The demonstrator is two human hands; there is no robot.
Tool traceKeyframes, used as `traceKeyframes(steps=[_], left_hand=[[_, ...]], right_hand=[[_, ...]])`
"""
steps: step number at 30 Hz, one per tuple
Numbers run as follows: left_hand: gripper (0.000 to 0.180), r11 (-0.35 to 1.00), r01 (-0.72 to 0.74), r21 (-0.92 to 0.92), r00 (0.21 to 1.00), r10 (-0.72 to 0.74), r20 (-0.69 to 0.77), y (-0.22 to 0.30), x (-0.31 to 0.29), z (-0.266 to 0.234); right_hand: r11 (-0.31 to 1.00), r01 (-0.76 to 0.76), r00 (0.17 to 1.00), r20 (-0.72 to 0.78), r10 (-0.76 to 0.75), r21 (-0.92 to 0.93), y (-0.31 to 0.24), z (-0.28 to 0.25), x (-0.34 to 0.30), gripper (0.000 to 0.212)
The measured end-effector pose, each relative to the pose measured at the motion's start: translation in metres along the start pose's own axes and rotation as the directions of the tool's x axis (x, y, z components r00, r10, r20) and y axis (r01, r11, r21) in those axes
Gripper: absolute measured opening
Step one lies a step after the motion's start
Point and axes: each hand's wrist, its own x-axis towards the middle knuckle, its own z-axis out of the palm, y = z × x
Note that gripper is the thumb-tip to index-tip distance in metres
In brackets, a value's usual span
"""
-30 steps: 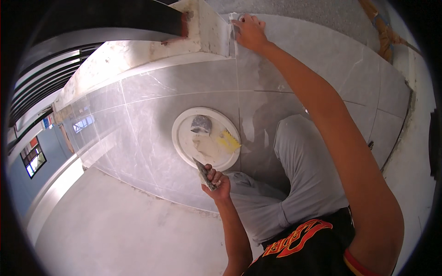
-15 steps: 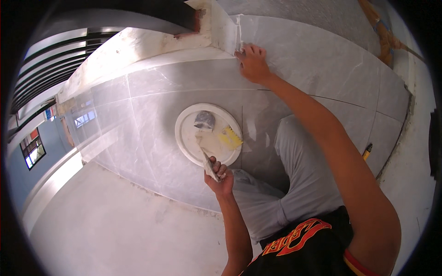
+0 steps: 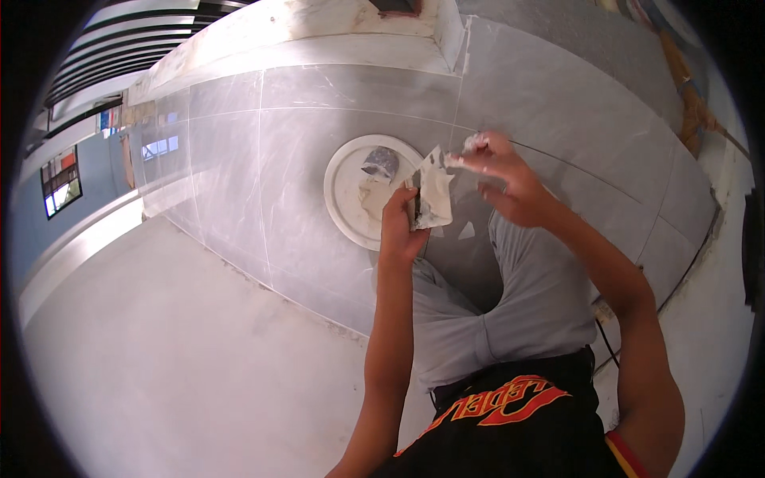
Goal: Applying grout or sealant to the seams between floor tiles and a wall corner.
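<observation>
My left hand (image 3: 401, 229) grips a flat, roughly rectangular piece (image 3: 435, 191) smeared with white paste, perhaps a spreader; its exact kind is unclear. Just right of it, my right hand (image 3: 510, 183) has its fingers stretched apart, with white paste coating the fingertips. The index fingertip comes close to the top edge of the piece; whether they touch I cannot tell. Behind the left hand, a round white lid or tray (image 3: 339, 209) lies on the tiles. On it are a small grey cup-like thing (image 3: 381, 163) and a patch of pale paste (image 3: 370, 197).
Grey marbled tiles (image 3: 215, 151) with pale and dark joints surround my bent legs (image 3: 526, 287). A white ledge and wall (image 3: 358, 52) rise at the far side. Pale rough floor (image 3: 183, 319) lies to the left. A small white triangular chip (image 3: 467, 231) sits near my knee.
My right hand has come back from the tile joint by the wall corner to beside the left. My left hand has raised the paste-smeared piece. The yellow notched scraper on the lid no longer shows.
</observation>
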Motion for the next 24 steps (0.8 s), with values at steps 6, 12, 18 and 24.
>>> traceKeyframes(steps=[6,12,18,24], left_hand=[[0.032,0.986,0.067,-0.151,0.989,-0.046,0.143,0.001,-0.018,-0.001],[0.038,0.999,-0.031,-0.013,0.99,0.032,0.138,0.001,-0.023,0.001],[0.038,0.999,-0.04,-0.008,0.987,0.041,0.157,-0.001,-0.024,0.004],[0.032,0.994,-0.039,-0.105,0.989,0.053,0.137,0.003,-0.028,0.005]], right_hand=[[0.847,0.327,0.944,0.101,-0.314,-0.42,-0.01,0.001,-0.013,0.049],[0.953,0.239,0.97,0.001,-0.243,-0.186,-0.023,0.001,-0.01,0.048],[0.953,0.218,0.974,-0.01,-0.225,-0.209,-0.029,0.012,-0.006,0.048],[0.814,0.378,0.925,0.152,-0.347,-0.442,-0.014,0.002,-0.017,0.049]])
